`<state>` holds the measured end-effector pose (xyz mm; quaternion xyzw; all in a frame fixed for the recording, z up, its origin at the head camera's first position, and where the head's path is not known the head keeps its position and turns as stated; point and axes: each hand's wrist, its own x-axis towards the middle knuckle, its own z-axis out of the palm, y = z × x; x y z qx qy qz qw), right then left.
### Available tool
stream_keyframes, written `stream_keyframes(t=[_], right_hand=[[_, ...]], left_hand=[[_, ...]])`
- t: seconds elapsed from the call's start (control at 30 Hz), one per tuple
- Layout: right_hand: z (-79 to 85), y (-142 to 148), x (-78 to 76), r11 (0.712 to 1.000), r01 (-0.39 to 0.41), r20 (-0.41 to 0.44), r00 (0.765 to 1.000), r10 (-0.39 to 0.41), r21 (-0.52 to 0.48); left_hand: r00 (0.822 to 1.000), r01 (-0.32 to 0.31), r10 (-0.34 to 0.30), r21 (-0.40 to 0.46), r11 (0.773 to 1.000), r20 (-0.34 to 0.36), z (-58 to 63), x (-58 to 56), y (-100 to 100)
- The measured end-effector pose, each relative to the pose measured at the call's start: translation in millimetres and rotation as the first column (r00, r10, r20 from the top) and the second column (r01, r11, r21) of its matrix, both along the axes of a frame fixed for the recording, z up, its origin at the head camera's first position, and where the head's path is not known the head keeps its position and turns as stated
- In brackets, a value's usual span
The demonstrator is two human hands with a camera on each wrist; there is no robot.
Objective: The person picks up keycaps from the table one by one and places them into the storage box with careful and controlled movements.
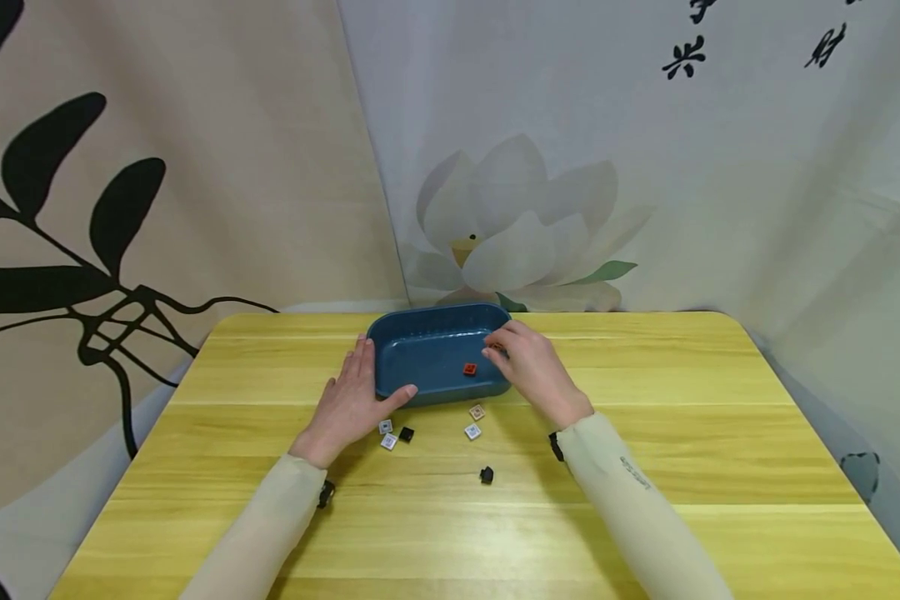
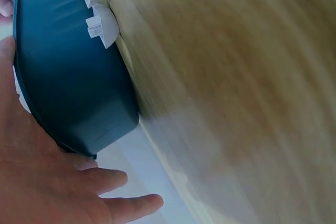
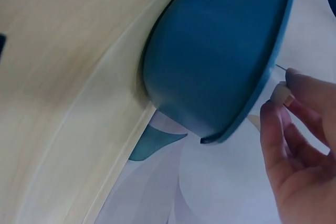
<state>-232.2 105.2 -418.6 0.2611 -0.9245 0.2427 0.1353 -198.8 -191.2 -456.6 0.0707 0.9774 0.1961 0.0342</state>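
Observation:
A blue rectangular tray (image 1: 427, 390) stands at the back of the table. My left hand (image 1: 351, 408) rests along its left end, fingers straight and thumb reaching over the front rim. Over the tray's right end, my right hand (image 1: 532, 367) pinches a small pale keycap (image 3: 282, 94) between thumb and fingertip, above the rim. Inside the tray lies a red keycap (image 1: 469, 369). In front of it, near my left thumb, are two white keycaps (image 1: 388, 442) and a black keycap (image 1: 407, 434). A beige keycap (image 1: 477, 412) and another white keycap (image 1: 472, 432) lie further right.
A small black piece (image 1: 487, 475) sits alone nearer the front of the wooden table (image 1: 645, 533). Behind the table's far edge hangs a printed cloth (image 1: 540, 100) with a lotus flower and dark leaves.

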Motion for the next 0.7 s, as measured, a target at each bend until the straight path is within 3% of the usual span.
stream_keyframes(t=[0.7], right_hand=[[-15.8, -14, -23.7, 0.993, -0.025, 0.099, 0.995, 0.014, 0.112]], left_hand=[[1.000, 0.001, -0.001, -0.005, 1.000, -0.014, -1.9, -0.1, -1]])
